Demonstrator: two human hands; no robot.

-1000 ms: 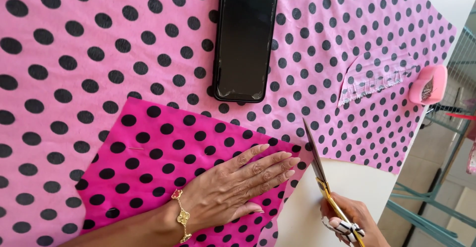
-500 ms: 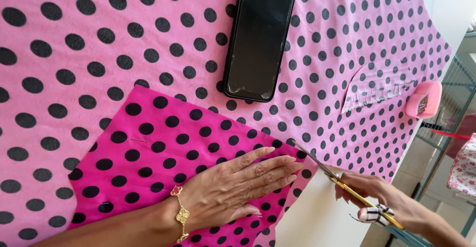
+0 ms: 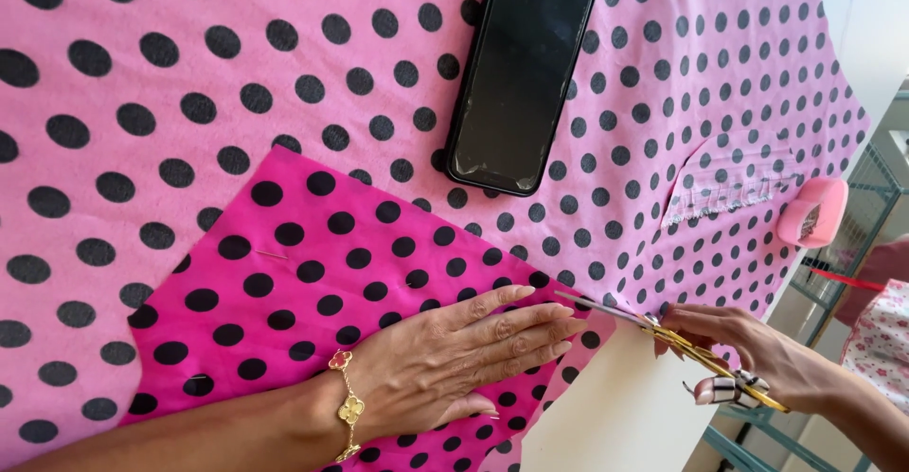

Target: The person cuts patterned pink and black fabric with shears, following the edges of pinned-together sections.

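1. Pale pink polka-dot fabric (image 3: 189,74) covers nearly the whole worktable, and I see the bare white tabletop (image 3: 625,415) only past the cloth's lower edge.
2. On top of it lies a brighter magenta polka-dot piece (image 3: 312,273), flat, with small pins showing through it.
3. My left hand (image 3: 454,358) lies palm down on that magenta piece, fingers straight and close together, holding nothing; a gold bracelet with clover charms (image 3: 348,413) circles the wrist.
4. My right hand (image 3: 739,344) is clamped around the handles of gold-coloured scissors (image 3: 663,335), a striped ribbon bow tied at the handle end.
5. I see the scissor blades pointing toward the left fingertips, the tips at the fabric's edge just beside the magenta piece's corner.
6. A black smartphone (image 3: 521,74) rests face up, screen dark, on the pale fabric above the magenta piece.
7. A pink tape measure case (image 3: 812,212) sits at the cloth's right edge, near a stitched patch of the fabric.
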